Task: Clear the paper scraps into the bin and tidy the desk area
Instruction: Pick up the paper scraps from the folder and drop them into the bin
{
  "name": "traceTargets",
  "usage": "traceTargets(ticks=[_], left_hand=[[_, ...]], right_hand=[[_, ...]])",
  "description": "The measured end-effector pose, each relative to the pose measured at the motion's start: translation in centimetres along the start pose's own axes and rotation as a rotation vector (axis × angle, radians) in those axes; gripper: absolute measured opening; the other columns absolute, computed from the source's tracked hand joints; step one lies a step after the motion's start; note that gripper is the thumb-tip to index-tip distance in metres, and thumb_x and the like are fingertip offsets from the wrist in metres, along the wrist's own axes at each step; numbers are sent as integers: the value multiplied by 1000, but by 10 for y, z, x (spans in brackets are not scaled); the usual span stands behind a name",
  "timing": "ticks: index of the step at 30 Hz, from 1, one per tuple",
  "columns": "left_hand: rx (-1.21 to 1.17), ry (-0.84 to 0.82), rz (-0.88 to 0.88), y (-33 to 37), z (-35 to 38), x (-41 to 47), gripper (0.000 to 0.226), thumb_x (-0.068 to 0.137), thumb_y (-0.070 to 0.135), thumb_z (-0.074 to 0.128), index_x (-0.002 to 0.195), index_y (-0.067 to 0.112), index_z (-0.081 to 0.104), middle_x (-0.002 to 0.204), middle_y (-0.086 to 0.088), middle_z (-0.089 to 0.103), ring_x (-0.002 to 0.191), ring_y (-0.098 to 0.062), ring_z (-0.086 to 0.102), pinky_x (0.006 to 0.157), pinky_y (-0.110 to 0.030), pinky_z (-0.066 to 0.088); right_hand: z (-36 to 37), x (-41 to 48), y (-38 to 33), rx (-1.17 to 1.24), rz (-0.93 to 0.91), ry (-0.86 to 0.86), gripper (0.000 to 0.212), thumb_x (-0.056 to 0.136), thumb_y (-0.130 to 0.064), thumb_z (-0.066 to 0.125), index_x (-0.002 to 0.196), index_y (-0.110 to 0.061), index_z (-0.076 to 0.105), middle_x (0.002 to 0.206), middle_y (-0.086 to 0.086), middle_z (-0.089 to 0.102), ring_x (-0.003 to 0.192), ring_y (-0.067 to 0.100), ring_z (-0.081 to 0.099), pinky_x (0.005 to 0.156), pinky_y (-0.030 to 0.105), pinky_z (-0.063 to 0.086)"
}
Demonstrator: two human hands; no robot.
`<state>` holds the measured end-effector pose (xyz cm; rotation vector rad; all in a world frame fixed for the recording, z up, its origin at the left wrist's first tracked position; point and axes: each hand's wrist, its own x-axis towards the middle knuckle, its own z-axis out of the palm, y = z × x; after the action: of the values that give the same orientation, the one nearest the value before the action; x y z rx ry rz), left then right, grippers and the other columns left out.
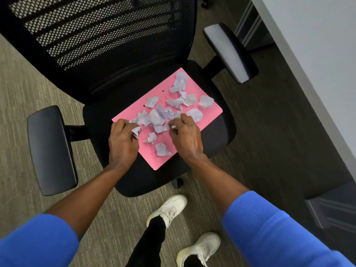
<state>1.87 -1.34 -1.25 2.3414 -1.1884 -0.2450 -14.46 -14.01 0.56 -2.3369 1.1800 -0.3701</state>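
Carpet [28, 83] in a streaked grey-green weave covers the floor in the head view, turning darker toward the right where a pale desk edge [317, 83] runs diagonally down the frame. A black office chair [134, 180] stands in the middle, its mesh back at the top and a padded armrest out to each side. On the seat lies a pink folder [165, 155], set at an angle, and the paper scraps [159, 116], pale lilac and crumpled, are scattered over it, thickest in the middle and thinning toward the upper right corner. The left hand [122, 143] rests at the folder's left edge with its fingers curled in around one small scrap pinched against the thumb. The right hand [185, 137] sits on the lower right of the pile, fingers bent and closed down onto the scraps beneath them; how much paper it has actually gripped cannot be told. Both forearms come up from blue sleeves [269, 228] at the bottom corners. Between them, two white shoes [169, 209] and black trouser legs stand on the carpet just before the chair.
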Motion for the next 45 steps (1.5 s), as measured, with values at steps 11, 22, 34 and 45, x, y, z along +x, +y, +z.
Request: traceTargets(ticks=[11,22,34,45], left_hand=[[-105,24,29,53,1,-13,26,90,-3,77,115,4,80,105,-13,66,100,-32,65,83,-18,37],[-171,-233,183,162,88,-94,25,87,-3,69,104,11,79,100,-9,63,98,-32,61,79,-23,34],[-106,-659,422,273,188,-214,38,82,-4,71,116,14,78,109,-6,65,110,-29,62,99,-43,55],[-48,-914,312,329,306,-319,25,99,27,68,116,14,81,121,-13,79,114,-30,75,98,-32,52]], right_hand=[[-28,-41,7,203,142,176,17,92,-12,74,108,-7,79,101,8,70,92,27,68,79,43,59],[-60,-172,103,223,501,268,18,87,-8,76,104,-9,81,102,8,70,91,31,70,82,46,59],[-66,-339,234,206,1018,298,18,87,-10,80,104,-12,82,89,8,82,73,23,74,71,20,51],[-66,-443,340,65,1041,379,8,88,-11,80,94,-5,81,103,20,78,88,39,75,80,40,54]])
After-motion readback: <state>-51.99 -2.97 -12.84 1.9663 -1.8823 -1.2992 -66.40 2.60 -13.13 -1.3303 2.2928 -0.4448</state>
